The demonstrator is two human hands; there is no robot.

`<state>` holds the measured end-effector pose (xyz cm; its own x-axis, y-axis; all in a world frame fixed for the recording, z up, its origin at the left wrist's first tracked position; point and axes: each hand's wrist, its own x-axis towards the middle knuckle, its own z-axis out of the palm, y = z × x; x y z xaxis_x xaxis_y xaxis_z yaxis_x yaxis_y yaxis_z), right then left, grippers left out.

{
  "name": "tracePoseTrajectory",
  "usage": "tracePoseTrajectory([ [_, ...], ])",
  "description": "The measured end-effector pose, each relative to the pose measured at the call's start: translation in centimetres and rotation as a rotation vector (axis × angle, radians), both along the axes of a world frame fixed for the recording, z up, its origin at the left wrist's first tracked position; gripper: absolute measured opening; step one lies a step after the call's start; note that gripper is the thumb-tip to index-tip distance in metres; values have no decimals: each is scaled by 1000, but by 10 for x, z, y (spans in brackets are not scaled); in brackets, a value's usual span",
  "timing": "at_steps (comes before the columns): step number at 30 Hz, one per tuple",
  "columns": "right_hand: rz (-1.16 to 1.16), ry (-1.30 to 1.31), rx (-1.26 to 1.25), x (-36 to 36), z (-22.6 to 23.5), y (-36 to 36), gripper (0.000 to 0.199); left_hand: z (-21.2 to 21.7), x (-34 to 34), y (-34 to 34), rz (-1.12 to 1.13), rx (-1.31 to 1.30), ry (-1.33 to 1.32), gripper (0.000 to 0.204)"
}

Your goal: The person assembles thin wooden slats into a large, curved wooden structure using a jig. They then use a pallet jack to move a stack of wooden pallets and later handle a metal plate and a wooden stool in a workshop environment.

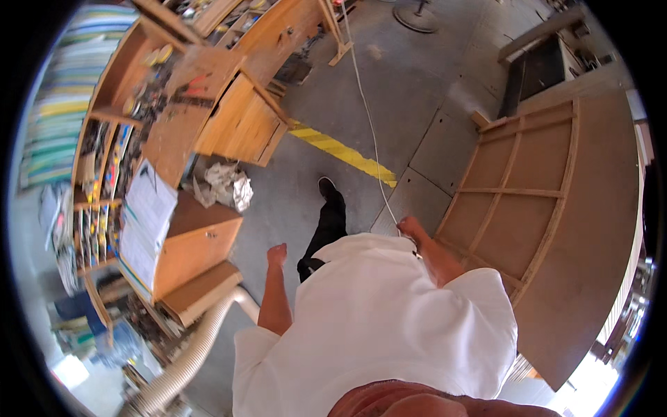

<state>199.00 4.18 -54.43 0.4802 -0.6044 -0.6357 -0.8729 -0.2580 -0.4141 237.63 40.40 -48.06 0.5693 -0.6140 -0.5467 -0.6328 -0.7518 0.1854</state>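
White cord (366,104) runs in a thin, slightly curved line across the grey concrete floor (431,83), from the top of the view down to the right hand (410,227). The right hand's fingers are closed around the cord's near end, just beside the edge of a large curved wooden frame (549,208) with ribs and brown panels that lies to the person's right. The cord crosses a yellow striped floor marking (340,149) on its way. The left hand (276,254) hangs free beside the white shirt (375,326), fingers loosely curled and holding nothing.

To the left stands a wooden workbench (201,104) whose open shelves (104,160) are crammed with small tools and hardware, too small to tell apart. A drawer cabinet (243,125) sits under the bench, and crumpled paper (226,184) lies on the floor at its foot. A sheet of white paper (146,222) rests on a lower wooden cabinet (194,250). A ribbed beige hose (198,347) curves along the floor below it. One black shoe (326,187) is stepped forward.
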Motion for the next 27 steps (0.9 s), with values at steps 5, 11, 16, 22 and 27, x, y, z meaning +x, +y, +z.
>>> tracePoseTrajectory([
  [5,-409,308,233,3,17,3,37,-28,104,-85,115,-52,265,51],
  [11,-550,76,-58,44,90,-75,36,9,167,-303,225,-27,453,52],
  [16,-573,-35,-105,116,137,-150,32,47,202,-426,341,-212,546,53],
  [22,-555,31,148,102,126,-199,38,102,173,-505,-8,-231,324,68],
  [27,3,112,72,97,137,-290,34,106,177,-484,335,-83,297,80],
])
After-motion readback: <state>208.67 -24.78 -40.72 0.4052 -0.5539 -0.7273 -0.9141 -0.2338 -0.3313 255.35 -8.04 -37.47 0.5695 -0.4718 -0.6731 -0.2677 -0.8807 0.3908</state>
